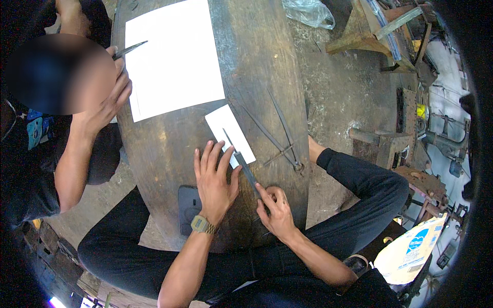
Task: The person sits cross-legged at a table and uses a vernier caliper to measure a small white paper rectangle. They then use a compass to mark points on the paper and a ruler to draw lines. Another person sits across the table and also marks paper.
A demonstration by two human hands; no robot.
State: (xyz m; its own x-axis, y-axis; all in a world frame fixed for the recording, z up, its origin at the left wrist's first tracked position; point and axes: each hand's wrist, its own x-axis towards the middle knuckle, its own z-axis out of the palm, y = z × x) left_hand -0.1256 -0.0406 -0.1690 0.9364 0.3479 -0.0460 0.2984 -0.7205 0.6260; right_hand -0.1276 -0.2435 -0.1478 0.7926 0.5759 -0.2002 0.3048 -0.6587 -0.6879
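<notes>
My left hand (214,172) lies palm down on the wooden table (169,154), fingers stretched out. Its fingertips reach the lower left edge of a small white card (226,120). My right hand (278,213) grips the near end of a slim dark metal tool (247,172). The tool's thin pointed tip lies over the card, angled away from me to the left. What sits in my right palm is hidden. Right of the card rests a pair of large metal dividers (285,128), legs pointing away. A dark phone (189,205) lies left of my left wrist.
A large white sheet (174,56) covers the far left of the table. At the left sits another person, whose hand (115,92) holds a dark pointed tool (131,49) over the sheet. Beyond the table are a plastic bag (310,13), a wooden stand (359,38) and a printed sack (408,251).
</notes>
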